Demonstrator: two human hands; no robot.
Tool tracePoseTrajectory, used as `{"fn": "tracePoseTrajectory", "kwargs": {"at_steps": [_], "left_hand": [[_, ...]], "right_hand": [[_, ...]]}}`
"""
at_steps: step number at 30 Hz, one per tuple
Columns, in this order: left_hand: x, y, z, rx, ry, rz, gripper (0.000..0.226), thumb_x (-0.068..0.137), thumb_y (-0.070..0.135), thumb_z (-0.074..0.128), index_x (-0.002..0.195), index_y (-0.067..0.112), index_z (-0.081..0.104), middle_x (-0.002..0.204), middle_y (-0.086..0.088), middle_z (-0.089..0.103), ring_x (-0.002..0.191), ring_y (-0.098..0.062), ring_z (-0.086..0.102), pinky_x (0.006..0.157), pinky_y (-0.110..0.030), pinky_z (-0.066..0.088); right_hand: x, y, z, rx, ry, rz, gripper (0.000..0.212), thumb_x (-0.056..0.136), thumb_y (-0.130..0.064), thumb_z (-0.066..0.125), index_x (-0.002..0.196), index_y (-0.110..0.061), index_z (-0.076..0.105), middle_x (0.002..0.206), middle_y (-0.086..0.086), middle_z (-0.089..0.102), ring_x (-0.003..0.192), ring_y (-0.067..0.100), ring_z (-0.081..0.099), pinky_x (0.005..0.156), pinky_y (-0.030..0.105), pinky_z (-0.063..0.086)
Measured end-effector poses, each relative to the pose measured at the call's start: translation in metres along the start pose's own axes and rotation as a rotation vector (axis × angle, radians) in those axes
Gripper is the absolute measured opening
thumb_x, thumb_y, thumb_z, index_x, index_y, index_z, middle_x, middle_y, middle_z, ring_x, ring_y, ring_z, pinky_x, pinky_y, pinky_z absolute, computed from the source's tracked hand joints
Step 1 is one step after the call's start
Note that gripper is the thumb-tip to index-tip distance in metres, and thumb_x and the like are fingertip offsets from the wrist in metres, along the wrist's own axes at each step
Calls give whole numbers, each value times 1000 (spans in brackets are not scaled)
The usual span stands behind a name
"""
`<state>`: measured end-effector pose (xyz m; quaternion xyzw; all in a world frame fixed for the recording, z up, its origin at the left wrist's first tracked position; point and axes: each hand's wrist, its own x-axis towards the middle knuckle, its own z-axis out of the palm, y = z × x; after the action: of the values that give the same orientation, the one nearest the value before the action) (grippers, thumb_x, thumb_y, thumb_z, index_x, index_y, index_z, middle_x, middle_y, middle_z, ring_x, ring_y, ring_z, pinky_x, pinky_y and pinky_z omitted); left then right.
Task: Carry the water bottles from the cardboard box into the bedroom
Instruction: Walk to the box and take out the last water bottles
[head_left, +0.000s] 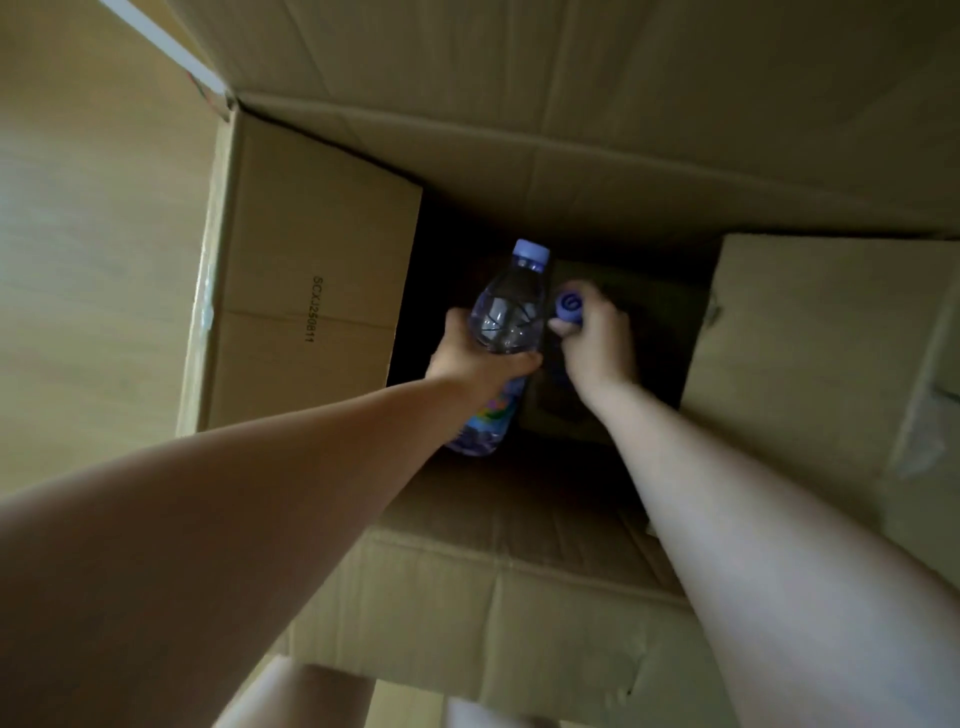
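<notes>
A: Grip status?

B: Left hand (480, 358) has its grip wrapped round the middle of a clear plastic water bottle with a lilac screw cap (506, 332), cap pointing away from the person, base towards them. The bottle is clear of the box floor and hangs over the opening.

A: Right?

B: Right hand (592, 338) has fingers curled over the neck of a second bottle with a blue cap (567, 307). The body of it runs down into shadow, so I can't tell if it's lifted or standing on the bottom.

A: Where's all this?

B: Inside a large brown corrugated cardboard box (322, 270), flaps folded open, printed code on the left flap. Both hands are reaching down into it.

A: Progress?

B: Early, I'd judge. Two bottles in hand, neither out of the box, nothing carried anywhere. The carry to the bedroom is all left. Any more bottles in the box: too dark to say.

A: Room?

B: Pale wood-look floor (93, 218) left of the box, white strip (156, 36) at top left. The box sits on the floor; no bedroom in view.
</notes>
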<state>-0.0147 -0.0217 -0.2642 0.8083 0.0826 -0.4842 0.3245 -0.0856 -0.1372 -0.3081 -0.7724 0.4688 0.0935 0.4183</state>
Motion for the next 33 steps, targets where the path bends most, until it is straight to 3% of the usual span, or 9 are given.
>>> {"fn": "tracePoseTrajectory", "kwargs": {"at_steps": [5, 9, 11, 15, 17, 22, 26, 29, 33], "left_hand": [[-42, 29, -26, -36, -24, 42, 62, 68, 24, 85, 113, 21, 42, 105, 0, 61, 98, -21, 62, 88, -38, 51], [-80, 58, -62, -81, -52, 92, 58, 69, 19, 84, 110, 22, 42, 97, 4, 60, 86, -13, 62, 70, -30, 49], [-99, 73, -83, -71, -55, 90, 58, 69, 22, 84, 111, 22, 44, 99, 2, 61, 90, -17, 63, 76, -33, 52], [-137, 99, -118, -56, -84, 102, 60, 70, 21, 83, 117, 17, 46, 105, -6, 64, 94, -24, 65, 85, -39, 53], [-164, 110, -133, -66, -125, 121, 62, 70, 20, 84, 118, 15, 46, 108, -11, 64, 91, -25, 66, 81, -38, 54], [-231, 123, -172, -262, -565, 55, 77, 66, 25, 81, 133, 18, 44, 115, -19, 62, 104, -38, 63, 94, -53, 49], [-289, 129, -187, -338, -804, 28, 91, 54, 46, 89, 130, 14, 53, 119, -19, 64, 101, -31, 66, 83, -40, 55], [-335, 136, -194, -479, -825, -4, 84, 38, 51, 93, 106, 8, 71, 109, -20, 70, 92, -29, 71, 73, -36, 59], [-389, 147, -214, -559, -758, 115, 76, 33, 61, 90, 90, 13, 78, 101, -16, 72, 88, -28, 71, 73, -37, 59]], "right_hand": [[-40, -43, -29, 286, 118, 108, 40, 85, -9, 71, 123, -9, 62, 118, 11, 67, 114, 26, 60, 95, 32, 45], [-65, -75, -78, 486, 165, 180, 49, 88, -15, 70, 133, -8, 54, 126, 8, 61, 115, 19, 58, 97, 21, 44], [-74, -91, -109, 562, 155, 185, 46, 88, -17, 70, 131, -9, 55, 120, 5, 61, 105, 15, 58, 85, 10, 44], [-93, -127, -168, 809, 50, 225, 20, 89, -16, 69, 107, -19, 60, 107, 4, 67, 92, 15, 64, 88, 36, 51], [-105, -146, -197, 864, 13, 223, 10, 88, -18, 70, 91, -24, 63, 92, -2, 71, 80, 9, 67, 81, 38, 53], [-135, -183, -245, 1073, -152, 333, 21, 88, -38, 68, 79, -19, 67, 77, -3, 74, 77, 15, 69, 75, 33, 51], [-168, -221, -272, 960, -397, 382, 32, 74, -50, 74, 78, -18, 68, 69, 1, 71, 58, 19, 68, 60, 30, 56], [-202, -250, -283, 750, -545, 406, 39, 66, -47, 79, 85, -15, 68, 74, 7, 69, 54, 22, 67, 52, 31, 55], [-236, -286, -289, 624, -555, 474, 38, 82, -50, 71, 85, -14, 60, 90, 10, 65, 77, 27, 65, 74, 41, 58]]}}
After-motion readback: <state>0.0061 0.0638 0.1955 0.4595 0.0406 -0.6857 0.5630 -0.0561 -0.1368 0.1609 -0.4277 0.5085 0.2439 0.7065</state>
